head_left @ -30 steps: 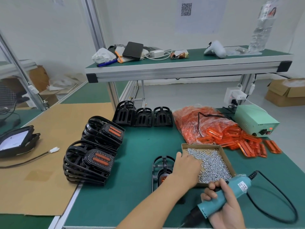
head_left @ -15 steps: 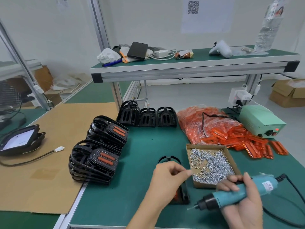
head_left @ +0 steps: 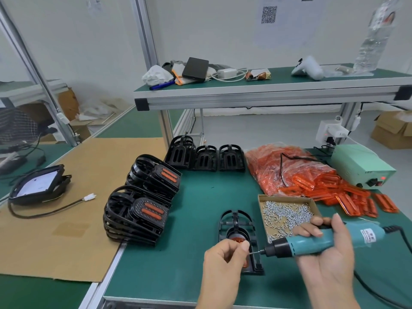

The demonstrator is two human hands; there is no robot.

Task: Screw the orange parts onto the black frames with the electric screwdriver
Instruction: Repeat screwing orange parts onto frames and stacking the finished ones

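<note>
The person stood at a green table point(head_left: 178, 253). The right hand point(head_left: 325, 248) grasped a blue electric screwdriver point(head_left: 312, 241), with the fingers curled around its body, and held it almost level, the tip pointing to the left. The left hand point(head_left: 225, 262) was pinching a small screw point(head_left: 253, 252) between thumb and finger, and the screw was touching the tip of the screwdriver. Both hands hovered over the near end of a black frame point(head_left: 238, 228) that lay flat on the table, just left of a cardboard box point(head_left: 287, 216) full of screws. An orange part point(head_left: 236, 239) sat inside this frame; the left hand covered most of it, so I could not tell how it was seated.

Behind the box lay a plastic bag point(head_left: 283, 168) of orange parts, and more loose orange pieces point(head_left: 352, 197) were spread beside it on the right. Further right stood a pale green power unit point(head_left: 361, 168) with a red light. Three empty black frames point(head_left: 205, 157) stood in a row at the far edge of the table. On the left side, two stacks of finished frames point(head_left: 142, 206) with orange parts lay near the table edge, next to a sheet of cardboard point(head_left: 66, 219). The black cable point(head_left: 396, 233) ran from the screwdriver to the right.
</note>
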